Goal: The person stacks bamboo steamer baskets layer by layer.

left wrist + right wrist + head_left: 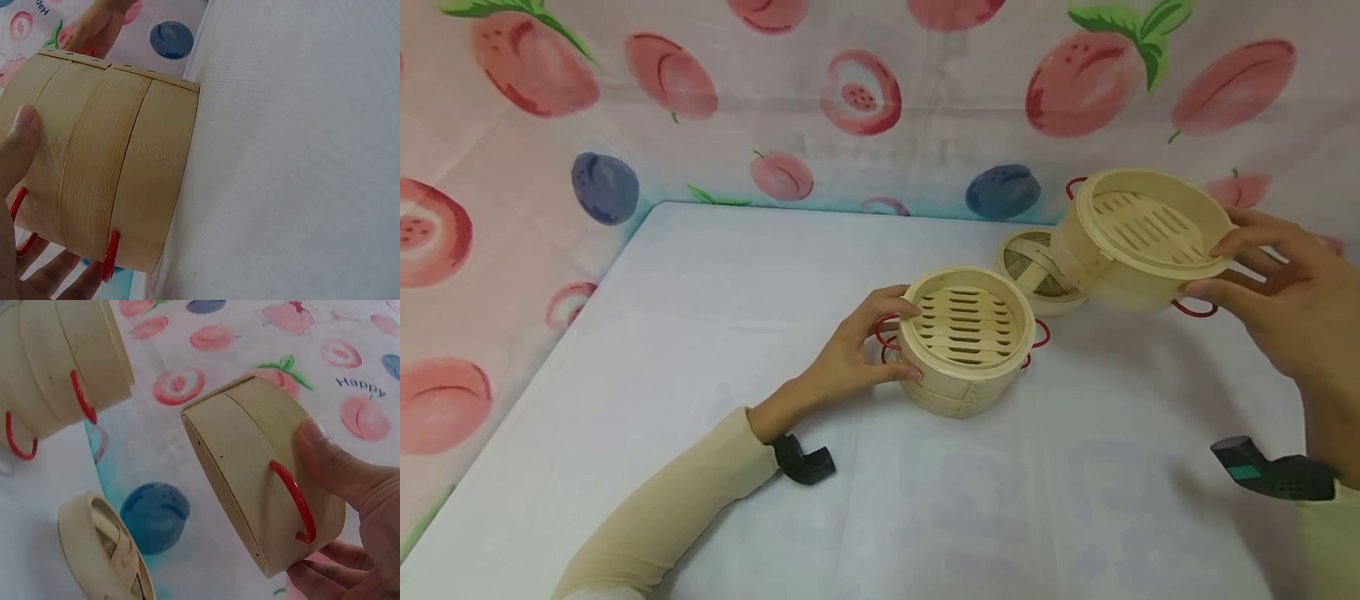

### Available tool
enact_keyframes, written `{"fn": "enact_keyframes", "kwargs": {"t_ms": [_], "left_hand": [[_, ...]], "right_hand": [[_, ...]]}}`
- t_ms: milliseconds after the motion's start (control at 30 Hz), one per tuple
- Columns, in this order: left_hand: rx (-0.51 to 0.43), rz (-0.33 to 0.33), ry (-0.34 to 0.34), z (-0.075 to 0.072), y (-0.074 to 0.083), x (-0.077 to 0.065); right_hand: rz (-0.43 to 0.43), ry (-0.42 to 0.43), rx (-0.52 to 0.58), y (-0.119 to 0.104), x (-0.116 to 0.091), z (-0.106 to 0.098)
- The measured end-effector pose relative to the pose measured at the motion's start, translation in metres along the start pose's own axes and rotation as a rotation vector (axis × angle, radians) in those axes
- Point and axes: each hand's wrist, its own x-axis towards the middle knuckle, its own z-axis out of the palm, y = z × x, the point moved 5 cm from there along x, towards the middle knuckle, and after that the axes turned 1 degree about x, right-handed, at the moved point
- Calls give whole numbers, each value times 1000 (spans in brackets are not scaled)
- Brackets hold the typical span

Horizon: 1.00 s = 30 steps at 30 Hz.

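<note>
"Two stacked bamboo steamer baskets [958, 379] stand upright on the white tabletop [790, 275], right of its middle. Is anyone holding them?"

"Yes, the left hand [859, 342] grips their left side, thumb on the near wall and fingers around the far one. A red handle [111, 256] shows beside its fingers in the left wrist view."

"And the right hand [1296, 287]?"

"It grips a single bamboo steamer basket [1120, 279] by the right side, thumb pressed to the outer wall. That one is off the table, tilted, farther right and farther back than the stack."

"What's partly hidden behind it?"

"The woven steamer lid [1037, 275], resting on the table near the stack's far right side."

"And at the far edge?"

"A fruit-print cloth [925, 92], with peaches and blue fruit."
</note>
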Motion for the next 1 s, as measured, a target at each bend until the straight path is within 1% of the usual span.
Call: {"fn": "enact_keyframes", "kwargs": {"t_ms": [33, 100, 133, 233, 333, 400, 433, 500, 533, 567, 633, 767, 800, 900, 1000], "left_hand": [[3, -8, -1, 0, 2, 1], [8, -13, -1, 0, 4, 1], [10, -14, -2, 0, 5, 1], [16, -12, -5, 1, 5, 2], [19, -5, -5, 1, 6, 2], [23, -2, -4, 1, 6, 2], [28, -1, -4, 1, 6, 2], [33, 2, -3, 1, 7, 2], [34, 1, -5, 1, 7, 2], [33, 1, -6, 1, 7, 2], [30, -1, -8, 1, 7, 2], [24, 1, -1, 2, 6, 1], [25, 2, 1, 2, 2, 1], [23, 7, 8, 3, -11, -2], [19, 10, 12, 4, -23, -4]], "right_hand": [[-3, -7, 0, -3, 1, 3], [-12, -15, -71, -9, 4, 8], [-33, -23, -50, -13, 4, 11], [-84, -46, 105, -22, 6, 20], [-91, -68, 248, -28, 5, 31], [-68, -83, 252, -30, 4, 38], [-66, -92, 231, -32, 4, 42], [-45, -106, 155, -33, 2, 48], [-34, -114, 113, -33, 2, 51], [-26, -122, 48, -34, 1, 54], [-22, -139, 16, -34, 0, 60], [-17, -170, 1, -36, -4, 69], [-15, -177, 18, -37, -5, 70], [-5, -194, -43, -39, -7, 76], [0, -209, -50, -39, -8, 82]]}}
